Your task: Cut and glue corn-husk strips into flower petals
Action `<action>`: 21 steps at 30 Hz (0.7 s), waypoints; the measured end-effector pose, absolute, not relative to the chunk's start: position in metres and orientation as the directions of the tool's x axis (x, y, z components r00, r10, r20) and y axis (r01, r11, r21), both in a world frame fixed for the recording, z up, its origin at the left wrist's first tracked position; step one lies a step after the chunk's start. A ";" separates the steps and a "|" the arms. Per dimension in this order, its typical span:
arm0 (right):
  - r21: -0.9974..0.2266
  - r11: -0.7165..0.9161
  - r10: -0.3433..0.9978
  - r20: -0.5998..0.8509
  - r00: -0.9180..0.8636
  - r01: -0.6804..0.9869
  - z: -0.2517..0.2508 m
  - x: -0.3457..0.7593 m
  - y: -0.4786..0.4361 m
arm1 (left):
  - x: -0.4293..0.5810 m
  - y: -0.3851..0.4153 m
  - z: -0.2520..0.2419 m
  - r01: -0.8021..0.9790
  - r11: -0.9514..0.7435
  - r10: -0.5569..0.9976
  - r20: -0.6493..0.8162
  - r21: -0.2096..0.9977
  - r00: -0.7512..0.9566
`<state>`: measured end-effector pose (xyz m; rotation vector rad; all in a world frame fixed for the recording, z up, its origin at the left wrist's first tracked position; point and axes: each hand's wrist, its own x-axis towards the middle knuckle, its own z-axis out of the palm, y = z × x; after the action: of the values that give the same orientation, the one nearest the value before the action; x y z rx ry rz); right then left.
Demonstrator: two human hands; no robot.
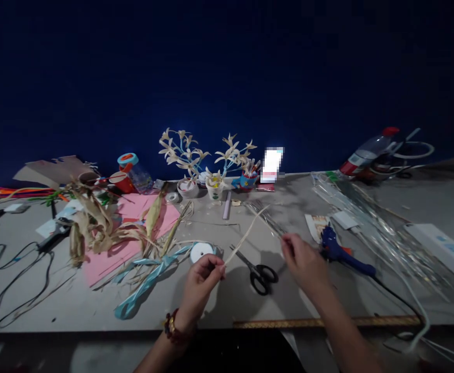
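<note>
Pinched in my left hand (206, 274) is one end of a pale, narrow strip of dried husk (246, 235), which rises to the upper right above the table. My right hand (303, 259) has its fingers closed at the near end of several thin wires (269, 220) lying on the table. Between my hands, black-handled scissors (261, 277) rest with their tips pointing away to the upper left. A white tape roll (201, 252) lies just behind my left hand. To the right of my right hand is a blue glue gun (341, 251).
Dried husks (90, 223) and pink paper (112, 261) cover the left side, beside black cables (48, 274). Husk flowers (184, 150) stand in cups at the back near a lit phone (271, 165). Clear plastic packaging (382, 233) and a bottle (367, 153) are on the right.
</note>
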<state>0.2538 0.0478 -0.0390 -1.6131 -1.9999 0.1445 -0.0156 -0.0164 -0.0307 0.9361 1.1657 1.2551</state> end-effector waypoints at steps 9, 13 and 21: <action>-0.880 0.236 0.904 0.043 -0.426 0.412 -0.013 0.168 -0.006 | -0.010 -0.013 -0.026 -0.073 0.081 0.997 -0.081 0.994 0.011; -0.906 0.204 0.911 0.037 -0.410 0.371 -0.017 0.161 -0.003 | -0.015 -0.017 -0.028 -0.019 0.044 0.999 -0.043 0.999 0.015; -0.931 0.162 0.923 0.026 -0.383 0.327 -0.021 0.159 -0.006 | -0.018 -0.019 -0.025 0.035 -0.007 0.998 0.005 0.999 0.061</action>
<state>0.1585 -0.0057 -0.0210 -1.1880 -1.8143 1.2148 -0.0184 -0.0192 -0.0253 1.2671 1.1869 1.1515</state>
